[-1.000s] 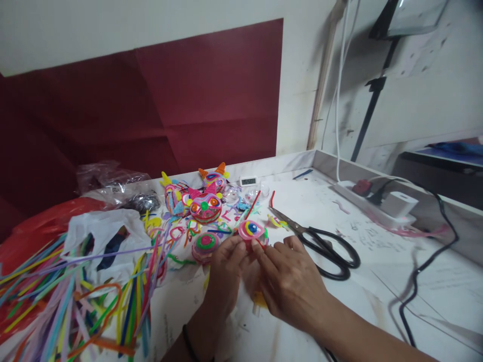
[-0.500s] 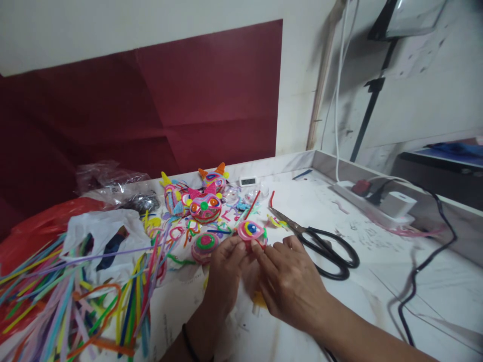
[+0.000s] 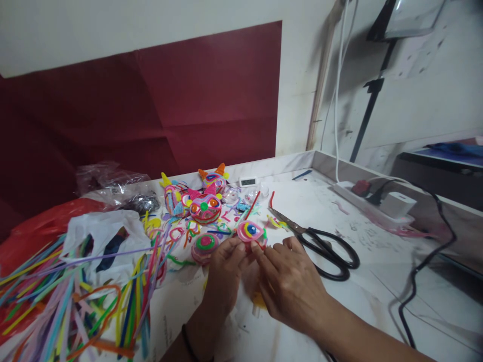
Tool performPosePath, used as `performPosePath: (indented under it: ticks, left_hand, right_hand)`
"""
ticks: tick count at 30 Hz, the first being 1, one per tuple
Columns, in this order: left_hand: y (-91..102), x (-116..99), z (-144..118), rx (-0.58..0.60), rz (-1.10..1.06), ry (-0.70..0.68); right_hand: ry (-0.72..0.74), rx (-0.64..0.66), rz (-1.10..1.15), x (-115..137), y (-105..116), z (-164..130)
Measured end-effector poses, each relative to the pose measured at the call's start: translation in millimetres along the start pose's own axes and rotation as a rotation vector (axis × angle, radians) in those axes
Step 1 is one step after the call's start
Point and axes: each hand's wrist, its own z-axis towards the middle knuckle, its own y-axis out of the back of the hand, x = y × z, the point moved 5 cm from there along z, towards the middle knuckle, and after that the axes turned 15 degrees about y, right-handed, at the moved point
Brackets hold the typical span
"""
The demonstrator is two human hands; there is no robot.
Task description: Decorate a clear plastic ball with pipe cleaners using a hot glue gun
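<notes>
— So, what are the two hands busy with?

— Both are on a small coiled pipe-cleaner disc (image 3: pixel 250 232), pink at the rim with yellow, blue and red rings inside. The left hand (image 3: pixel 224 274) pinches its lower left edge with fingertips drawn narrow; the right hand (image 3: pixel 290 284) grips the lower right edge the same way, fingers closed on it.

— Which way does it face?

— Its flat coiled face tips up and toward the camera, held just above the white table (image 3: pixel 377 261). A red stem (image 3: pixel 253 203) runs from it up and away toward the far wall — that is its long axis, though whether the stem is joined to the disc I cannot quite tell.

— And round about?

— Black-handled scissors (image 3: pixel 320 241) lie just right of the hands, blades pointing to the far left. A second coiled disc (image 3: pixel 205 245) rests left of the held one, and finished horned faces (image 3: pixel 206 207) sit behind it. A loose heap of coloured pipe cleaners (image 3: pixel 75 301) spreads over the left side, beside a white plastic bag (image 3: pixel 101 231).
</notes>
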Motion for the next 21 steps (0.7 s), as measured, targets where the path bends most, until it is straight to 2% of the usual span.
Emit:
performPosePath:
  ticks: [21]
  left_hand:
    - [-1.8, 0.9, -1.6, -0.003, -0.003, 0.027]
  right_hand:
    - [0.003, 0.016, -0.019, 2.2, -0.6, -0.3]
